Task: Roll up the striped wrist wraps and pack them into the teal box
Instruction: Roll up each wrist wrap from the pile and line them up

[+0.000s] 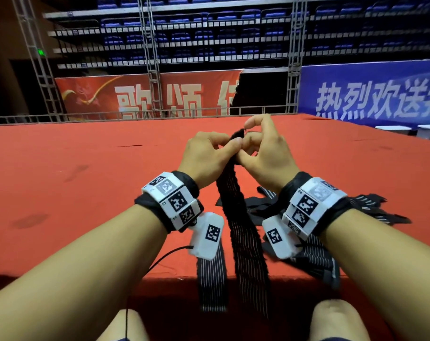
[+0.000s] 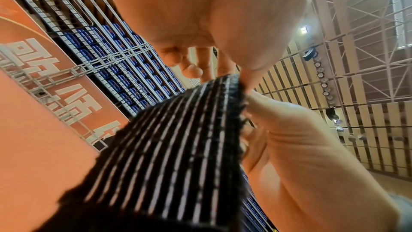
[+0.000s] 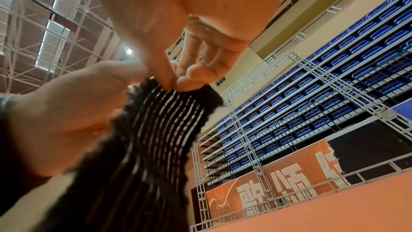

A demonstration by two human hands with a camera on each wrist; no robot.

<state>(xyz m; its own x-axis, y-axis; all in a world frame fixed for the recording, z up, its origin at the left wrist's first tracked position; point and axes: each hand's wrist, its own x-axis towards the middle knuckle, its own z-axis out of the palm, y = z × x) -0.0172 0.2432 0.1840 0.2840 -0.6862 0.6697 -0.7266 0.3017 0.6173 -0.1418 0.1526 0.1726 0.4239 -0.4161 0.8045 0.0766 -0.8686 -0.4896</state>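
You are holding one striped wrist wrap [image 1: 243, 217] up by its far end, above the red table [image 1: 86, 193], with the rest of the strip trailing down toward you and hanging over the near edge. Your left hand [image 1: 206, 158] is pinching the top of the strip between thumb and curled fingers, and your right hand [image 1: 263, 153] is pinching the same end just beside it, index finger arched above. In the wrist views the end is bunching under your fingertips [image 3: 185, 82].

The wrap is looking soft, light and limp: it is draping without holding any shape, and its edges are looking fuzzy, so I judge it will cling a little to itself rather than slip. It is probably stretchy, so it will likely loosen if you are letting the tension go while rolling. Nothing here seems fragile.

You are best taking hold across the full width at the end, thumbs on one face and fingers on the other, so the first turn is starting square and not as a twisted rope. Keeping the hanging tail lightly taut should be helping the roll stay tight.

More striped wraps [image 1: 366, 207] are lying loose on the table to the right and near your right wrist, and another one [image 1: 211, 279] is hanging over the near edge on the left. The teal box is not showing in any view.
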